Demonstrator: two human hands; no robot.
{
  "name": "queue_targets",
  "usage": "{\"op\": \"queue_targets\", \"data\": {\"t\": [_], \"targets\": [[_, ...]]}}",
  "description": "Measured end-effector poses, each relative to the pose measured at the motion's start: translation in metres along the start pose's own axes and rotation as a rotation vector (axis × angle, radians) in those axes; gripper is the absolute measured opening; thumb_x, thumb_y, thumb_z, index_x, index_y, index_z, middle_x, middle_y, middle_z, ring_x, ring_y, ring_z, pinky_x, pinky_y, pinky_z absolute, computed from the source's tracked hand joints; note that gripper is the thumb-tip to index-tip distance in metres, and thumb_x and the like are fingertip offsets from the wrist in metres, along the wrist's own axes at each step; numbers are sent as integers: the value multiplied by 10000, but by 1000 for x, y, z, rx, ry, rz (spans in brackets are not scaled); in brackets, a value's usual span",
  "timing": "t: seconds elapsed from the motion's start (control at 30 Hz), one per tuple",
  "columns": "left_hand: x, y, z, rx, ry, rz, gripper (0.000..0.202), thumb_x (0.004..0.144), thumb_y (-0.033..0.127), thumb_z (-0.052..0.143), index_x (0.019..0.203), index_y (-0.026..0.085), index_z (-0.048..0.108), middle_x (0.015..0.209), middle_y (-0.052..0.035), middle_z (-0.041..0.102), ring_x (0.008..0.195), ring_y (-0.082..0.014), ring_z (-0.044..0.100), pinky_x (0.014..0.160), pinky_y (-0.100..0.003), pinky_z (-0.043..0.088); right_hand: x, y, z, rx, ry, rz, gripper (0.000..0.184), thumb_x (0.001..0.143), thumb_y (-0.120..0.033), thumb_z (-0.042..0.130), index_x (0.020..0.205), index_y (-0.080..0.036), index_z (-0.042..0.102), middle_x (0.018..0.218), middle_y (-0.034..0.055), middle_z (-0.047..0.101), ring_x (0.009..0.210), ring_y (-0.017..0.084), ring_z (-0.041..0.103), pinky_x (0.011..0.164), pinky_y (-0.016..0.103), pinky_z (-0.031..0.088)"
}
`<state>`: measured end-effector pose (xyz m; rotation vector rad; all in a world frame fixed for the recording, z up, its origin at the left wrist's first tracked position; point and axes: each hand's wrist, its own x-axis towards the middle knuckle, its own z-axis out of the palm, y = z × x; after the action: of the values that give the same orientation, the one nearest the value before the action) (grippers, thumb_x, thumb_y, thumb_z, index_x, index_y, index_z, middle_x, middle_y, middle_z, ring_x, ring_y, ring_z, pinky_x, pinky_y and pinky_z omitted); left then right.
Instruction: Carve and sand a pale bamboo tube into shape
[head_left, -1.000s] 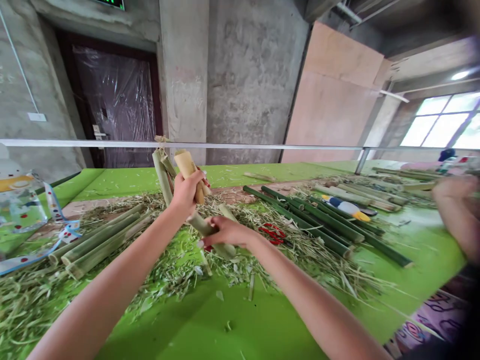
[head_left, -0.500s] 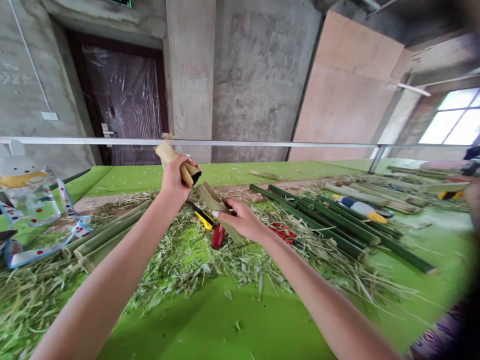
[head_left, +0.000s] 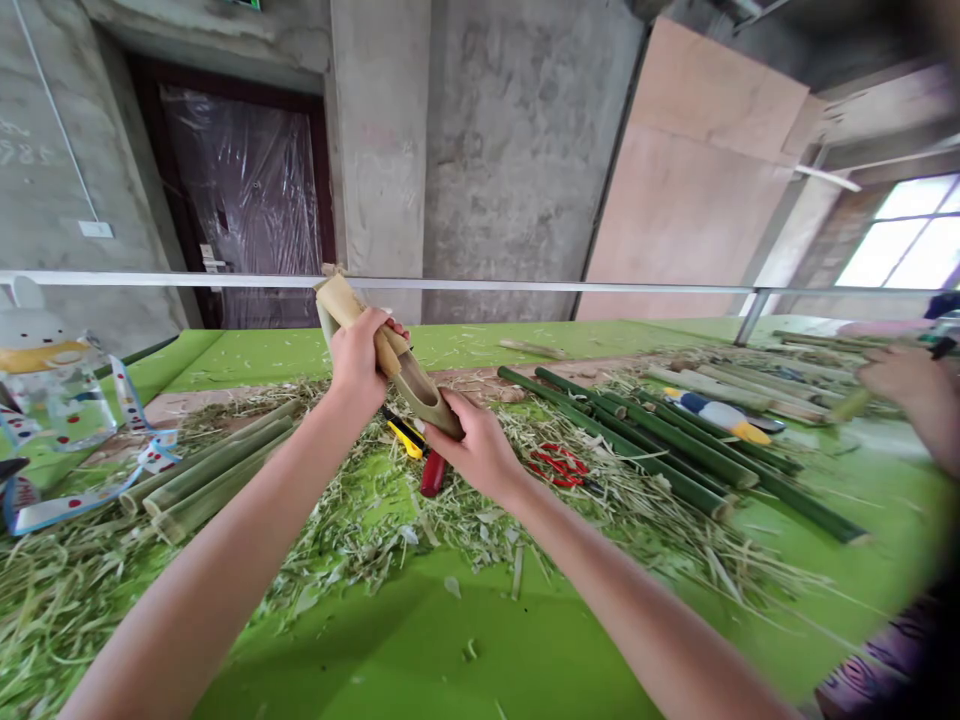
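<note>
My left hand [head_left: 358,365] is closed around a pale bamboo tube [head_left: 339,302], raised over the shavings and tilted down to the right. My right hand [head_left: 480,447] grips a bamboo piece with a cut-out trough [head_left: 421,388] by its lower end. The upper end of the trough piece meets the tube's lower end, in line with it; whether it goes inside, I cannot tell. Below them lie a yellow utility knife [head_left: 409,440] and a red-handled tool [head_left: 433,474] whose far end is hidden by my right hand.
Green bamboo poles [head_left: 675,455] and red-handled scissors [head_left: 560,464] lie right, pale bamboo lengths [head_left: 217,470] left. A strapped bottle [head_left: 79,405] stands far left. Shavings [head_left: 360,550] cover much of the green table [head_left: 420,650]. Another person's hand [head_left: 904,378] is at far right.
The trough piece in my right hand has moved up against the end of the tube, closing the gap. At far right, the other person's hand has come further into view.
</note>
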<state>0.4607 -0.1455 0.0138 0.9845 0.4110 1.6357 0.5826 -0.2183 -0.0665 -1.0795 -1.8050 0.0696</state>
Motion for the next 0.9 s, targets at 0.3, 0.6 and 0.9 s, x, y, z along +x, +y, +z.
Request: {"op": "queue_targets", "data": {"t": [0.3, 0.6, 0.9], "targets": [[-24, -26, 10, 91, -138, -3, 150, 579, 219, 609, 647, 159, 489, 529, 18, 527, 490, -94, 521, 493, -222, 436, 0, -7, -3, 28, 69, 46, 162, 768, -281, 504, 879, -167, 536, 748, 35, 576, 657, 144, 509, 602, 282, 400], [-20, -28, 7, 117, -56, 58, 156, 581, 204, 610, 643, 159, 474, 503, 22, 510, 466, -90, 506, 462, -215, 423, 4, -8, -9, 35, -55, 290, 270, 614, -361, 646, 763, -149, 570, 658, 23, 572, 580, 132, 495, 505, 262, 357], [-24, -39, 9, 112, -98, 19, 182, 581, 209, 626, 677, 156, 481, 519, 25, 508, 467, -86, 491, 468, -217, 426, 1, -4, 0, 279, -134, 413, 198, 615, -310, 635, 635, -170, 496, 533, -28, 451, 484, 88, 392, 442, 241, 297]]}}
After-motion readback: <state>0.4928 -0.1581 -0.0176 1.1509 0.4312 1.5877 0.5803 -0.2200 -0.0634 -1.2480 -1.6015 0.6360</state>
